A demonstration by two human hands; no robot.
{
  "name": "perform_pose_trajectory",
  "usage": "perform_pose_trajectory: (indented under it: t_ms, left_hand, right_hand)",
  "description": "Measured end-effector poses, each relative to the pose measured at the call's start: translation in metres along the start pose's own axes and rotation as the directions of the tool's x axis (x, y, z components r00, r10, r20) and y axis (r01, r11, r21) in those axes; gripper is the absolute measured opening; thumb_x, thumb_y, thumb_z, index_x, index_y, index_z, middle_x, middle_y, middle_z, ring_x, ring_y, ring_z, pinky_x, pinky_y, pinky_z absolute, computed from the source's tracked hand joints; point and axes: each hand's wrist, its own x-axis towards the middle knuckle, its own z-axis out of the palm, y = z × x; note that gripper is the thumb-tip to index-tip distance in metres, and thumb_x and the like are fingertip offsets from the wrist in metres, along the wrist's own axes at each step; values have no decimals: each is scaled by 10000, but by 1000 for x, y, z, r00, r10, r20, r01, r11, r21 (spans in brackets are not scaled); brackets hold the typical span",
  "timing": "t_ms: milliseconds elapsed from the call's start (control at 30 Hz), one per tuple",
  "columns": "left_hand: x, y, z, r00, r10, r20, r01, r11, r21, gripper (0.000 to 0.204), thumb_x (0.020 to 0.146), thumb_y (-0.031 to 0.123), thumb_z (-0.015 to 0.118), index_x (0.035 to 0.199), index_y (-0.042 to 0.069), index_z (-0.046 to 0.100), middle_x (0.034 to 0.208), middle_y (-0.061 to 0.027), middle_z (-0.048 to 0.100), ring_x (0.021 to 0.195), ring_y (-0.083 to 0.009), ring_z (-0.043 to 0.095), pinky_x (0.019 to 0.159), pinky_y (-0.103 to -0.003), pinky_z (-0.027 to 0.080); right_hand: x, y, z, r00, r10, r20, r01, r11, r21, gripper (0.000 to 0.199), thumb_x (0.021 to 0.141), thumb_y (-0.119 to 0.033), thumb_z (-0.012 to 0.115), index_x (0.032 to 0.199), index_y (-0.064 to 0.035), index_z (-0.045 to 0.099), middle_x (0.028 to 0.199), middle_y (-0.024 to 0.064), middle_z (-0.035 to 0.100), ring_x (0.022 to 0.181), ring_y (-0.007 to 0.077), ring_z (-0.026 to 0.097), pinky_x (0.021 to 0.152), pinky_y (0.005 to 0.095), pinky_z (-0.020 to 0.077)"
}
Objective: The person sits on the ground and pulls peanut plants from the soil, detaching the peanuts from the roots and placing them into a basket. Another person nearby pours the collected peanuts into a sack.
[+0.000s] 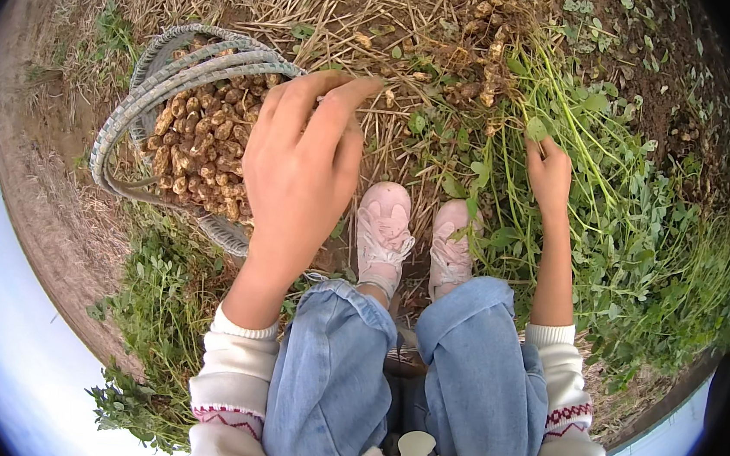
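Left hand (301,162) is hovering over the woven grey-green basket (137,104) full of tan peanut pods (203,149), fingers loosely curled, and I can't tell if there's anything in its grip. Right hand (551,170) has its grip closed around the green stems of the leafy peanut plant (566,115), whose clump of pods (483,65) lies on the straw-covered dirt (383,21) just past the pink shoes (417,232).

- The woven basket (146,100), heaped with peanuts (202,157), blocks the left; its handle arches over the top.
- Leafy green stalks (594,187) crowd the right.
- Between them, straw-strewn ground (415,50) lies open ahead of the pink shoes (417,232).
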Motion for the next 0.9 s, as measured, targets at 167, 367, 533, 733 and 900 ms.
perform_pose_trajectory:
  t_ms: [167, 367, 533, 733, 900]
  left_hand:
    - [53, -65, 135, 722, -380, 578, 13, 843, 538, 271, 824, 57, 533, 1095, 58, 557, 1138, -138, 537, 1060, -301, 525, 777, -393, 514]
    - [67, -96, 177, 553, -453, 699, 1, 840, 543, 393, 884, 64, 478, 1262, 142, 400, 1240, -139, 477, 1129, -310, 489, 811, -410, 510]
    - [61, -108, 188, 500, -506, 703, 123, 845, 521, 403, 863, 92, 532, 1256, 156, 470, 1237, -130, 499, 1112, -306, 518, 818, -393, 514]
    - [69, -127, 186, 754, -430, 497, 199, 870, 452, 186, 815, 147, 609, 993, 132, 659, 955, -153, 644, 852, -297, 627, 743, -409, 510]
    - [85, -86, 125, 819, -345, 458, 531, 759, -378, 236, 806, 122, 649, 1020, 33, 600, 943, -124, 645, 842, -186, 640, 693, -302, 559]
  right_hand:
    - [1, -17, -1, 999, 26, 23, -28, 997, 70, 217, 833, -203, 573, 1015, -102, 634, 762, 174, 633, 593, 351, 563, 556, 376, 437]
    - [-1, -10, 0, 1000, 5, 22, -6, 998, 69, 207, 837, -204, 571, 991, -79, 630, 706, 181, 609, 558, 339, 539, 536, 375, 418]
    - [0, -9, -1, 1000, -5, 29, 3, 997, 74, 200, 840, -216, 572, 970, -74, 626, 652, 174, 590, 555, 352, 536, 522, 378, 414]
    - [1, -10, -2, 999, -28, 19, 25, 993, 119, 209, 836, -231, 580, 969, -79, 634, 650, 167, 596, 556, 348, 545, 517, 377, 420]
    - [1, -12, -2, 999, -31, 38, 26, 991, 135, 224, 831, -234, 587, 994, -89, 637, 707, 166, 623, 578, 355, 565, 530, 378, 438]
